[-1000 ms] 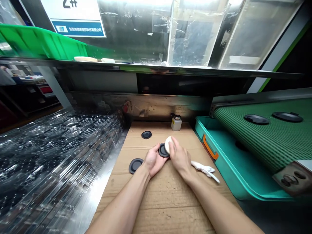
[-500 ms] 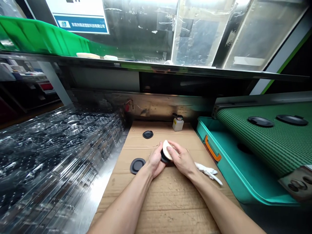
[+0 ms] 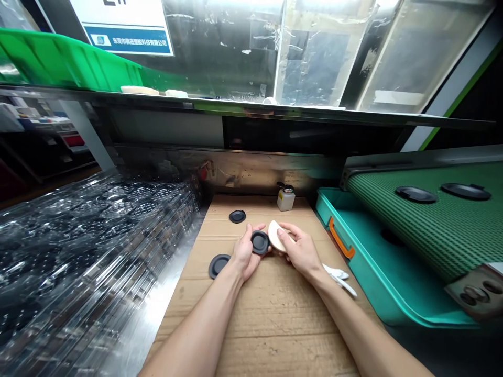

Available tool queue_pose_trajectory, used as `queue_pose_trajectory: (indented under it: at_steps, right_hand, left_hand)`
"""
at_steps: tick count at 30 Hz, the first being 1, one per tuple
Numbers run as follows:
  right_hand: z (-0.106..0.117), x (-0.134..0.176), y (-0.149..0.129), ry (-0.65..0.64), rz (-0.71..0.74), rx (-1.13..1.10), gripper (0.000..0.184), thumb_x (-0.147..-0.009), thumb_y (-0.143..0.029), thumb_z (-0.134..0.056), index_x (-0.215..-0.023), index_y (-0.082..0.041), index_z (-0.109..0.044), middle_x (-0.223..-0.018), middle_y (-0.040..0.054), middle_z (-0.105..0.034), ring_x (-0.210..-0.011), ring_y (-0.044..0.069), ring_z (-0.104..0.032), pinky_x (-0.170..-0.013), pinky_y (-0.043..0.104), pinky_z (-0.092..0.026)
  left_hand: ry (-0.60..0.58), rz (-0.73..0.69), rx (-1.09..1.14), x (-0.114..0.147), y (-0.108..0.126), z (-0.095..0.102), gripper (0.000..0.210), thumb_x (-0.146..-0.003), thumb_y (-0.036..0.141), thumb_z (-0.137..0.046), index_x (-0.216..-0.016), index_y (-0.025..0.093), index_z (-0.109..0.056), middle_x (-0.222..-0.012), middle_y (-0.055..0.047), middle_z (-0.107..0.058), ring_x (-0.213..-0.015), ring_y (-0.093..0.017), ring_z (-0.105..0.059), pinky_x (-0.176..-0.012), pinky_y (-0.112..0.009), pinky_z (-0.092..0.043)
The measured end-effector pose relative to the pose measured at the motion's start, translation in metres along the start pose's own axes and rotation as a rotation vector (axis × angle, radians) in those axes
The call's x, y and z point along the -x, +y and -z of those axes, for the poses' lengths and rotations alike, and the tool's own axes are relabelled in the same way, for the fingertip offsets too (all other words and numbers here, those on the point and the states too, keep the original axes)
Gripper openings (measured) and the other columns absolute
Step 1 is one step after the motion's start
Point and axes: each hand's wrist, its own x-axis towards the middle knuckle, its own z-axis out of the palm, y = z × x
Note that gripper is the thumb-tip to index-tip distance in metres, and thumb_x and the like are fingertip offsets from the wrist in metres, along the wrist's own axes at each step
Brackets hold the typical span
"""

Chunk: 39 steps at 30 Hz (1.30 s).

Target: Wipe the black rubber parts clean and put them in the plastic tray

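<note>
Black disc sits in my left hand, thumb and fingers curled around its rim; looks light, stiffish, maybe slick, so edge grip's best. My right hand pinches the white pad, probably soft, just beside it. Cardboard underneath.

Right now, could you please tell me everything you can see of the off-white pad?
The pad is off-white, plain and matte, perhaps sponge or felt, with a curved edge; its right part is hidden by the right grip. It is held tilted above the cardboard, the thumb lying across its visible face. It is just right of the black disc in the left grip; whether the two touch cannot be told.
</note>
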Motion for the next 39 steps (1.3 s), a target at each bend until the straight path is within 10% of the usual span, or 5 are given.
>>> queue_pose_trajectory:
  at_steps: [14, 20, 26, 32, 39]
  right_hand:
    - [-0.002, 0.006, -0.003, -0.321, -0.012, 0.046, 0.029, -0.080, -0.039, -0.059, -0.093, -0.016, -0.071, -0.077, 0.0024, -0.068, -0.061, 0.013, -0.058, -0.053, 0.021, -0.042]
    - [-0.002, 0.002, 0.000, -0.063, 0.166, 0.167, 0.026, -0.083, -0.034, -0.056, -0.098, -0.021, -0.072, -0.095, 0.0031, -0.071, -0.087, 0.018, -0.064, -0.081, 0.027, -0.046]
    - [0.004, 0.002, -0.002, -0.310, 0.119, 0.147, 0.026, -0.081, -0.034, -0.057, -0.090, -0.016, -0.073, -0.085, 0.0032, -0.071, -0.075, 0.016, -0.064, -0.066, 0.023, -0.047]
    - [0.008, 0.002, -0.006, -0.126, 0.197, 0.209, 0.027, -0.084, -0.033, -0.052, -0.098, -0.020, -0.072, -0.094, 0.0036, -0.071, -0.085, 0.019, -0.064, -0.080, 0.028, -0.047]
    - [0.009, 0.003, -0.007, -0.258, 0.197, 0.253, 0.023, -0.082, -0.031, -0.055, -0.089, -0.020, -0.074, -0.087, 0.0020, -0.072, -0.079, 0.016, -0.064, -0.074, 0.024, -0.047]
  left_hand:
    - [-0.071, 0.007, -0.065, 0.007, -0.005, -0.003, 0.048, -0.087, 0.050, -0.049, -0.102, 0.008, -0.065, -0.108, -0.021, -0.066, -0.099, -0.029, -0.064, -0.093, -0.045, -0.047]
    - [-0.066, -0.022, -0.063, 0.003, -0.007, -0.003, 0.046, -0.087, 0.049, -0.049, -0.105, 0.009, -0.065, -0.103, -0.018, -0.069, -0.101, -0.027, -0.064, -0.094, -0.044, -0.047]
    - [-0.057, 0.009, -0.083, 0.006, -0.007, -0.005, 0.050, -0.086, 0.051, -0.050, -0.104, 0.008, -0.065, -0.106, -0.020, -0.067, -0.099, -0.028, -0.064, -0.092, -0.043, -0.048]
    - [-0.077, -0.042, -0.108, 0.005, -0.010, -0.005, 0.048, -0.087, 0.050, -0.050, -0.107, 0.009, -0.065, -0.099, -0.017, -0.070, -0.098, -0.026, -0.064, -0.090, -0.040, -0.049]
    - [-0.064, 0.006, -0.097, 0.005, -0.008, -0.007, 0.048, -0.086, 0.050, -0.050, -0.106, 0.008, -0.065, -0.104, -0.019, -0.068, -0.099, -0.028, -0.064, -0.091, -0.042, -0.049]
